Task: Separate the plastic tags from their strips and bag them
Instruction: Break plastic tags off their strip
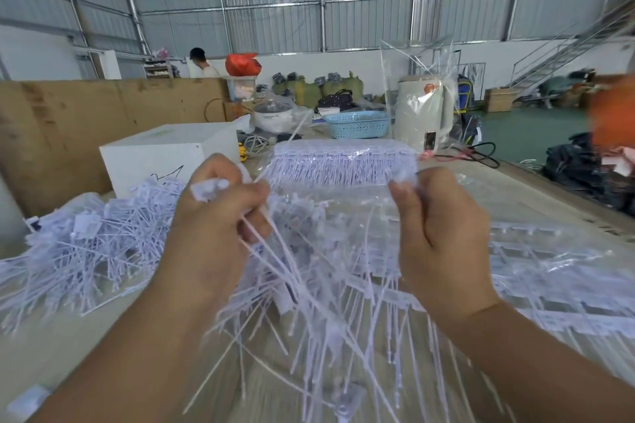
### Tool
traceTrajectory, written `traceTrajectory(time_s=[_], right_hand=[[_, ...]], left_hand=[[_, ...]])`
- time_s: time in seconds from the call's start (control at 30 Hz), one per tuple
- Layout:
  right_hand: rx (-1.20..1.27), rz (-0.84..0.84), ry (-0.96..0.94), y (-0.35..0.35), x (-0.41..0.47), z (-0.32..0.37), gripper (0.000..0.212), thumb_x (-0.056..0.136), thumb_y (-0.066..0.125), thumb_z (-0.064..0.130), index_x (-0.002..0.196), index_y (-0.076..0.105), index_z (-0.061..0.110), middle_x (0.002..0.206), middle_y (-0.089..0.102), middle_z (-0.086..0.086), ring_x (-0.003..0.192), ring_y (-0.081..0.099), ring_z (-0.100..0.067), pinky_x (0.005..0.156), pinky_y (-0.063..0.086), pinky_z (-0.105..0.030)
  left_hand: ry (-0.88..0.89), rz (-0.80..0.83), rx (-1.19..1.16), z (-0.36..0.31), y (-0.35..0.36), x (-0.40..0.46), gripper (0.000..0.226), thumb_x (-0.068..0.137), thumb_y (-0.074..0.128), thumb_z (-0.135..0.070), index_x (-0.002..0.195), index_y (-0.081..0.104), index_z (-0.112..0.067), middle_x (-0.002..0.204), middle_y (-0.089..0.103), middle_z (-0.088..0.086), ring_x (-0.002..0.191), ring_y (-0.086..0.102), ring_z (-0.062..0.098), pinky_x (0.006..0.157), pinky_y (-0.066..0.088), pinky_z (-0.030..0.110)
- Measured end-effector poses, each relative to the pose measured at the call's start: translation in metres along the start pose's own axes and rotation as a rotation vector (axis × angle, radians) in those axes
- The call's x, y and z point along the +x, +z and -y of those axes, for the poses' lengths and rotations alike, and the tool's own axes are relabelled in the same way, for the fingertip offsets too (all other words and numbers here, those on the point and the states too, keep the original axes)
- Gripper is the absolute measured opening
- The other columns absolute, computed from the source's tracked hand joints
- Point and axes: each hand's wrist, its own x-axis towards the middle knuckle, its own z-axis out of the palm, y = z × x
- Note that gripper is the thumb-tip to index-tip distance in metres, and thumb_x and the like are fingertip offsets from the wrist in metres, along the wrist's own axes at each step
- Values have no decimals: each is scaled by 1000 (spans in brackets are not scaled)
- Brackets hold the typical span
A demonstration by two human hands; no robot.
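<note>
A person's left hand (220,213) is curled tightly around a bunch of white plastic tags (309,285), the flat tag heads poking out above the fist and the long thin tails fanning downward and toward the camera. The right hand (436,237) is raised beside it, its fingertips pinching a small white piece at the top; what exactly that piece is cannot be told through the blur. Both hands are held above a wooden table (68,347). To the left on the table lies a loose heap of tags (89,237), tangled together. To the right lie uncut tag strips (536,271) in rows, some under clear plastic. Just behind the hands sits a clear bag packed with tags (343,165). Further back stand a white box (161,158), a blue plastic basket (357,124) and a cream-coloured kettle (424,113) with a clear bag draped over it. Beyond the table, a person (202,63) stands behind a cardboard partition (86,120) in a metal-walled warehouse.
</note>
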Motion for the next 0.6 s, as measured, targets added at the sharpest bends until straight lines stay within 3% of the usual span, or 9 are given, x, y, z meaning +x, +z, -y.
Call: traceTrajectory(time_s=[0.1, 0.2, 0.3, 0.4, 0.47, 0.6], right_hand=[[-8, 107, -127, 0, 0, 1, 22, 98, 47, 29, 77, 46, 22, 63, 35, 17, 59, 37, -8, 62, 31, -28], [-13, 253, -227, 3, 0, 7, 22, 98, 50, 31, 87, 61, 15, 75, 52, 9, 71, 48, -17, 73, 39, -41], [-101, 312, -268, -3, 4, 9, 30, 98, 46, 39, 101, 68, 19, 85, 60, 5, 80, 53, -22, 82, 39, -44], [-138, 330, -304, -7, 7, 13, 33, 97, 47, 39, 110, 69, 19, 89, 62, 2, 83, 53, -25, 83, 38, -42], [-113, 385, -317, -7, 8, 15, 34, 97, 47, 39, 111, 69, 17, 87, 61, 1, 81, 50, -24, 80, 39, -42], [-39, 466, -282, -9, 8, 16, 36, 97, 48, 40, 111, 67, 12, 84, 55, 5, 79, 44, -18, 78, 39, -37]], left_hand=[[52, -73, 201, 2, -9, 1, 29, 73, 67, -19, 57, 43, -23, 48, 46, 3, 44, 46, 21, 44, 35, 22], [160, -2, 351, 1, 3, -7, 28, 74, 74, -33, 64, 48, -28, 57, 52, -7, 50, 47, 24, 47, 38, 24], [316, 56, 489, -4, 14, -16, 21, 78, 68, -42, 73, 51, -32, 70, 60, -9, 54, 51, 5, 51, 41, 16], [463, 88, 710, -5, 21, -22, 11, 86, 65, -31, 85, 54, -34, 83, 60, -10, 71, 57, 4, 60, 41, 8], [534, 181, 803, -9, 23, -23, 18, 90, 60, -20, 96, 57, -37, 87, 59, -13, 80, 57, 4, 66, 43, 14], [483, 433, 819, -17, 19, -22, 28, 89, 54, -12, 102, 62, -36, 88, 60, -8, 77, 57, 12, 64, 44, 22]])
